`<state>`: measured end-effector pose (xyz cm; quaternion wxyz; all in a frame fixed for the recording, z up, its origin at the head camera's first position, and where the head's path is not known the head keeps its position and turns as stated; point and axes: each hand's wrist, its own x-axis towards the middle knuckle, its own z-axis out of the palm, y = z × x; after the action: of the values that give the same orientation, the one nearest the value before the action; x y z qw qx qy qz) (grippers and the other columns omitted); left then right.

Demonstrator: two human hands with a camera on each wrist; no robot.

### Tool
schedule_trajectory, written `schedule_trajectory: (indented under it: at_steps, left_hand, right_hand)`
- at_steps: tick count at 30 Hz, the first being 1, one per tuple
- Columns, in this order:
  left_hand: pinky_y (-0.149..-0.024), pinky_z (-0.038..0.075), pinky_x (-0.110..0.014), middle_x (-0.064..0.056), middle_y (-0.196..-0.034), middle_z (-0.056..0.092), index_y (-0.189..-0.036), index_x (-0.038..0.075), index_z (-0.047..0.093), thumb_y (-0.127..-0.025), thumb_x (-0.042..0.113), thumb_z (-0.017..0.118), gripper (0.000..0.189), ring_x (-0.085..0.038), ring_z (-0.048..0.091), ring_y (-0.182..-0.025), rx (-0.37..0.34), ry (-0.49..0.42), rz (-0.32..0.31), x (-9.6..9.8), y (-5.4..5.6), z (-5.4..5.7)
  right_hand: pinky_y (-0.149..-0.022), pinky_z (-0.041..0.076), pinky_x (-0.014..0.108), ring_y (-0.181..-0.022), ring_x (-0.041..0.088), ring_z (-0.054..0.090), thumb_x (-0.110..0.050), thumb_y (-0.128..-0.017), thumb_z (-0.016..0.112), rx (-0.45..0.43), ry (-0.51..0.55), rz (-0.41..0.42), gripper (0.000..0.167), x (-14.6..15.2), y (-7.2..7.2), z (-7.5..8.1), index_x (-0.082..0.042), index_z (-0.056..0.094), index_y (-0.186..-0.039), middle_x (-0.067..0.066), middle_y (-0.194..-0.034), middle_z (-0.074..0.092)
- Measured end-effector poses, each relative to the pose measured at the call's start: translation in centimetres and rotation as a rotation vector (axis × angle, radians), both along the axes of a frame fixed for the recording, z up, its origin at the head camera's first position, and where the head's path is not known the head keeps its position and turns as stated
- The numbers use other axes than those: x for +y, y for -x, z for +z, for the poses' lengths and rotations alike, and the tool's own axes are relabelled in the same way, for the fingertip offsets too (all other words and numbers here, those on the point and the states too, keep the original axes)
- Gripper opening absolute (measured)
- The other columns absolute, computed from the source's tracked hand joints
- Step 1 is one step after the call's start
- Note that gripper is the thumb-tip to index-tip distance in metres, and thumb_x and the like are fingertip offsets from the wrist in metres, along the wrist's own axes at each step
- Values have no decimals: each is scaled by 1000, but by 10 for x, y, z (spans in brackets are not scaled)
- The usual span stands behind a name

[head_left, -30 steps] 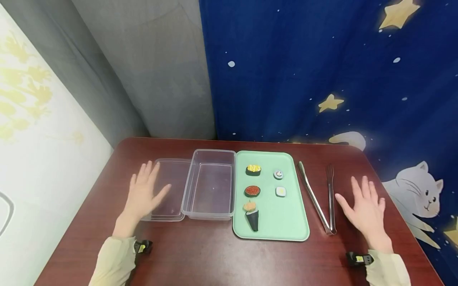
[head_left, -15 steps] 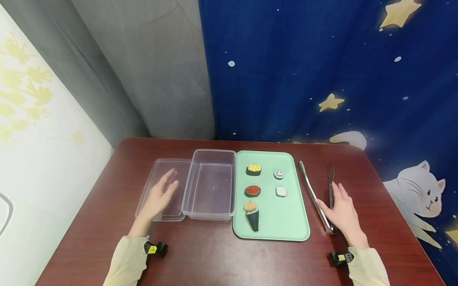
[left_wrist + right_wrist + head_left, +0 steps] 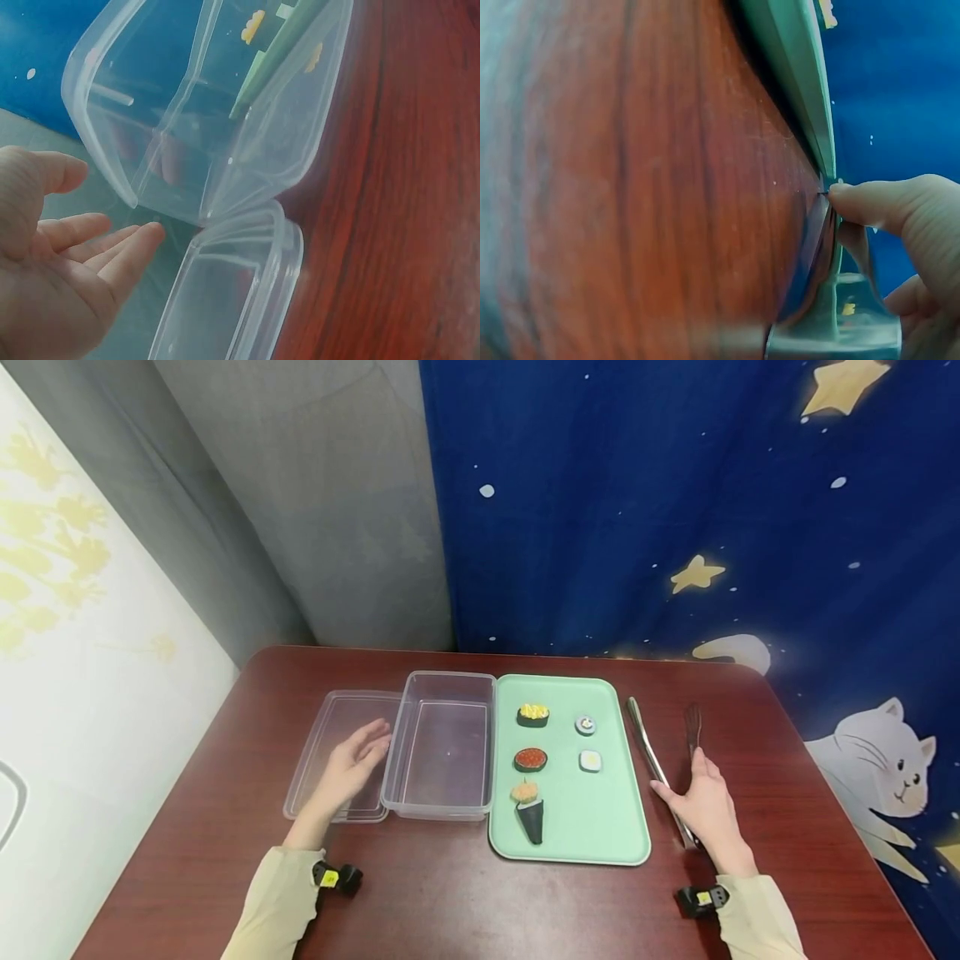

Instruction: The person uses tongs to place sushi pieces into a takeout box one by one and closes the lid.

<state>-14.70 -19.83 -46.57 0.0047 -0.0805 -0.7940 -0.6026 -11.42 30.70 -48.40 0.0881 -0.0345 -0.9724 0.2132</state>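
My left hand [image 3: 352,772] hovers over the clear plastic lid [image 3: 315,760], fingers loosely bent, with its fingertips close to the left wall of the clear plastic box [image 3: 447,810]. Nothing shows between its thumb and fingers in the left wrist view. Over the metal tongs [image 3: 649,747], my right hand [image 3: 708,810] has its thumb at the left arm and its fingers at the right arm, gripping them near the hinged end. The tongs lie spread on the table; part of their right arm is hidden under the hand.
Right of the box is a green tray [image 3: 600,827] bearing several sushi pieces: a yellow-topped one [image 3: 533,716], a red-roe one [image 3: 530,760], a dark cone roll [image 3: 531,821] and two small rolls, one round [image 3: 586,725]. A blue starry curtain [image 3: 570,527] hangs behind the table.
My right hand has moved left from beside the tongs onto them, its spread fingers drawing in. My left hand has shifted right across the lid toward the box, fingers bending.
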Motion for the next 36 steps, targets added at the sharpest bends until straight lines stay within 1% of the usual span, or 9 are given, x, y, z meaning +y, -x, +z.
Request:
schedule_trajectory:
  at_steps: [5,9,12,14,17,20,24,29,36]
  left_hand:
    - [-91,44,-14,-33,-131,46,-132,-16,40,-94,-4,50,41,-44,48,-117,18,-27,0,3,2,-1]
    - [-90,46,-15,-31,-131,47,-131,-14,43,-93,-3,51,40,-43,49,-117,0,-31,15,5,4,1]
    - [-93,46,-22,-28,-133,47,-131,-11,45,-94,2,54,41,-40,51,-117,-34,-22,22,6,4,2]
    - [-95,46,-27,-27,-133,48,-132,-10,45,-94,4,55,41,-39,51,-117,-57,-22,21,7,5,3]
    - [-95,47,-32,-28,-131,49,-131,-11,46,-94,3,54,40,-39,52,-116,-63,-18,21,8,5,3]
    - [-93,48,-29,-29,-130,49,-130,-12,46,-94,2,54,40,-40,53,-115,-59,-21,25,9,6,2]
    - [-91,49,-23,-29,-130,49,-129,-12,46,-93,0,54,39,-40,53,-115,-52,-35,27,9,7,1]
    - [-92,48,-25,-28,-132,48,-130,-12,46,-93,0,54,40,-40,52,-117,-53,-32,26,8,6,2]
    - [-94,47,-26,-29,-133,47,-131,-12,45,-94,0,53,40,-40,51,-118,-55,-34,17,9,6,3]
  right_hand:
    - [-85,41,65,-110,57,38,-23,-80,69,-72,12,-32,85,-2,-1,4,25,23,-133,46,-122,34]
    - [-83,42,64,-103,58,41,-16,-80,67,-64,27,-40,79,-3,-1,5,26,25,-131,45,-116,38]
    - [-80,42,65,-99,58,43,-12,-80,67,-29,25,-26,73,0,-2,3,27,29,-129,45,-112,40]
    - [-78,43,64,-97,57,45,-9,-80,67,12,24,-13,69,2,-3,1,28,32,-127,46,-111,42]
    - [-75,44,64,-94,57,48,-5,-79,67,85,21,9,63,6,-5,-3,29,37,-123,46,-108,45]
    - [-73,45,64,-93,57,50,-4,-78,67,141,13,19,60,10,-6,-4,27,40,-122,46,-107,47]
    - [-70,45,64,-90,55,52,-3,-76,70,205,16,38,59,14,-7,-2,25,44,-121,43,-104,50]
    - [-66,45,63,-84,51,54,0,-71,71,299,26,117,58,15,-5,6,22,47,-120,40,-101,52]
    - [-66,47,59,-85,47,56,1,-69,73,325,35,209,57,8,3,15,18,51,-119,35,-102,56]
